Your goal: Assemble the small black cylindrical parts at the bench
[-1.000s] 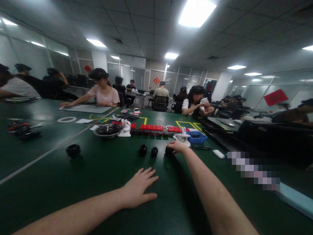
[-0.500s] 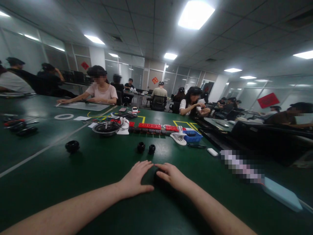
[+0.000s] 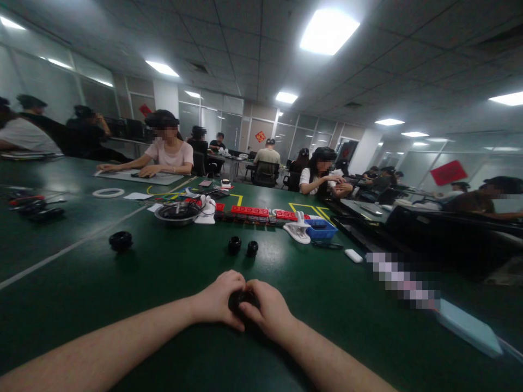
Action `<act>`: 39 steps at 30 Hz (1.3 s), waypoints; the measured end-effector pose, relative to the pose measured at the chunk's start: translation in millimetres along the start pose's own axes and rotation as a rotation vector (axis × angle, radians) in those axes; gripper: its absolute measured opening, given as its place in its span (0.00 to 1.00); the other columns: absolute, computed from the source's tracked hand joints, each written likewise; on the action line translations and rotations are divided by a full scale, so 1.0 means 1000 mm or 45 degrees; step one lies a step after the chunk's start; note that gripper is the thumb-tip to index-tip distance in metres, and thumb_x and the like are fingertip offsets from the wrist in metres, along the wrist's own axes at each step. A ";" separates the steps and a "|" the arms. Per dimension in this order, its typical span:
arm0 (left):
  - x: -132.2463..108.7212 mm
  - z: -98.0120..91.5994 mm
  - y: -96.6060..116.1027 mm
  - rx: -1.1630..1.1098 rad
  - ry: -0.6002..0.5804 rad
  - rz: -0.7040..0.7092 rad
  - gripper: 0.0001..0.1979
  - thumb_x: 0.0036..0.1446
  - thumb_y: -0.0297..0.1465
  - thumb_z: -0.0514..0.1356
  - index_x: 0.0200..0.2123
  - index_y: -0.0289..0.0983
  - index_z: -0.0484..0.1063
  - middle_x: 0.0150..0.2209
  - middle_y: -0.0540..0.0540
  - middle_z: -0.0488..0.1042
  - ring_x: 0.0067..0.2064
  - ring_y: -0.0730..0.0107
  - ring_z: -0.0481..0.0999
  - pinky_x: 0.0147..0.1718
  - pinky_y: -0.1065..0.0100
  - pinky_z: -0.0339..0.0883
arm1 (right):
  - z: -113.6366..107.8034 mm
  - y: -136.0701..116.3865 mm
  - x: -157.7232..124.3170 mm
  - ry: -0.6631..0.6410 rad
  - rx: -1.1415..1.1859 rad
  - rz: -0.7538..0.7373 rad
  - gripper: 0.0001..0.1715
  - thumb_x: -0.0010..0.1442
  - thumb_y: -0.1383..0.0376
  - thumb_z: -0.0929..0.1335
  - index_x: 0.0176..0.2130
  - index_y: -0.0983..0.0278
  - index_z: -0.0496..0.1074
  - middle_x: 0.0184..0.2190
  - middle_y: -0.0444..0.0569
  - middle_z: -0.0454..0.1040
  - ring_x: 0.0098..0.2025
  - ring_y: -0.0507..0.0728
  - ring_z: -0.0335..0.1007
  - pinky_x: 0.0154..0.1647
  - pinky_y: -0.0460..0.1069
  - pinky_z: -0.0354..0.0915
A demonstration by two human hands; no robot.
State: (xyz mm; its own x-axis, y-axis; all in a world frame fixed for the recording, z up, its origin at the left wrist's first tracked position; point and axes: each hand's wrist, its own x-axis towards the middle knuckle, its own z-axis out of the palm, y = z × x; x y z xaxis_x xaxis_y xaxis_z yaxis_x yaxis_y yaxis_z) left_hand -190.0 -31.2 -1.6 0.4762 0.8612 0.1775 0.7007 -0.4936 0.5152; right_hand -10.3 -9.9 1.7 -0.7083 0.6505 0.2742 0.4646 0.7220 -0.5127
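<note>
— What are the hands doing, low in the middle of the frame?

— Both are closed around one small black round part [image 3: 241,298]. The left hand [image 3: 218,298] cups it from the left, the right hand [image 3: 267,309] from the right, and the knuckles meet over it. Each grip is narrow, fingers curled tight against the part.

— Is the part lifted?

— I cannot tell; the hands sit low on the green surface [image 3: 163,283], and only a dark sliver of the part shows between them.

— Anything like it nearby?

— Two more black caps [image 3: 242,246] stand side by side just above the hands, near centre frame. Another black cap [image 3: 120,240] sits alone, well apart, at left centre.

— And further back?

— A metal bowl [image 3: 177,212] with wires in it, left of centre. To its right runs a row of red blocks [image 3: 261,212], then a white clamp [image 3: 299,228] touching a blue tray [image 3: 321,229]. A small white bar [image 3: 353,255] lies at right of centre.

— Other people?

— Yes. One person in a pink shirt [image 3: 169,154] sits at the upper left with hands on a grey mat [image 3: 139,177]. Another person in white [image 3: 322,174] sits at upper centre right, hands raised together. More sit beyond, too small to make out.
</note>
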 end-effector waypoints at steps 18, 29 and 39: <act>0.001 0.011 -0.007 0.177 0.134 -0.055 0.25 0.35 0.48 0.63 0.33 0.37 0.67 0.37 0.47 0.66 0.40 0.61 0.64 0.40 0.63 0.59 | 0.003 0.008 0.000 0.186 0.125 0.075 0.33 0.41 0.61 0.71 0.46 0.62 0.59 0.36 0.48 0.68 0.39 0.58 0.65 0.42 0.54 0.61; 0.002 0.009 -0.005 0.187 0.166 -0.140 0.21 0.40 0.46 0.61 0.33 0.36 0.67 0.39 0.45 0.66 0.42 0.59 0.64 0.42 0.61 0.58 | 0.015 0.013 0.005 0.261 0.327 0.058 0.31 0.45 0.69 0.66 0.49 0.63 0.55 0.47 0.52 0.62 0.50 0.58 0.58 0.51 0.55 0.55; 0.005 0.011 -0.005 0.149 0.146 -0.126 0.21 0.39 0.43 0.62 0.35 0.37 0.67 0.39 0.46 0.66 0.42 0.61 0.64 0.41 0.63 0.59 | 0.017 0.009 0.012 0.337 0.325 0.104 0.19 0.44 0.65 0.68 0.37 0.62 0.60 0.34 0.45 0.65 0.37 0.55 0.62 0.40 0.51 0.61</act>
State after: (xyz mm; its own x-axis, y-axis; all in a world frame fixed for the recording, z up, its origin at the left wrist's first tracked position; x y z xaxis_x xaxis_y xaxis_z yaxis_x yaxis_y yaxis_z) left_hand -185.5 -25.6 -12.5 0.3427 0.9112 0.2286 0.8014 -0.4106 0.4350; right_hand -23.7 -0.3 -13.8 -0.4969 0.7658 0.4081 0.3426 0.6052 -0.7186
